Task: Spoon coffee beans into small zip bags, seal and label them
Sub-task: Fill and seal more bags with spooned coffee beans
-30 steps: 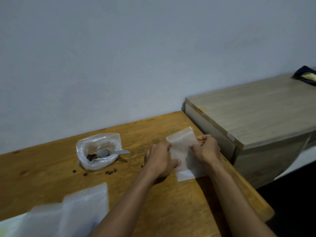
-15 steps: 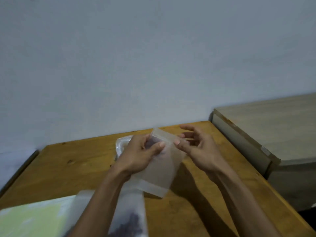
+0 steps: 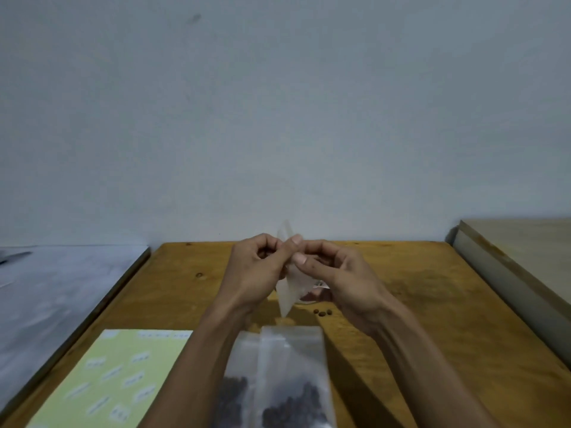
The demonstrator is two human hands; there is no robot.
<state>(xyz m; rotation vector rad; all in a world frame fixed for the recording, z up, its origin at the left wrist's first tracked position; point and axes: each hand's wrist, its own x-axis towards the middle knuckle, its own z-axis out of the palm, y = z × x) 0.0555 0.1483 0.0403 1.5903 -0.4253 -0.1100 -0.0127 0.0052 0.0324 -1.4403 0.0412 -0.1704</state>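
Holding a small empty zip bag [image 3: 289, 291] up above the desk [image 3: 432, 304], I have both hands closed on its upper part. My left hand [image 3: 256, 271] pinches it from the left with curled fingers and the thumb laid across the top edge; my right hand [image 3: 336, 273] pinches it from the right, thumb on the near face and fingers curled behind. The bag hangs between the two hands, its top corner poking up above the fingertips and its lower end pointing down toward the desk, tilted a little.

Just below my wrists, two filled bags [image 3: 290, 381] lie flat on the desk, overlapping, with dark coffee beans [image 3: 293, 406] gathered at their near ends. A few loose beans [image 3: 323, 312] sit on the wood just under my right hand. To the left of the filled bags lies a pale green label sheet [image 3: 108, 378] with small white stickers.
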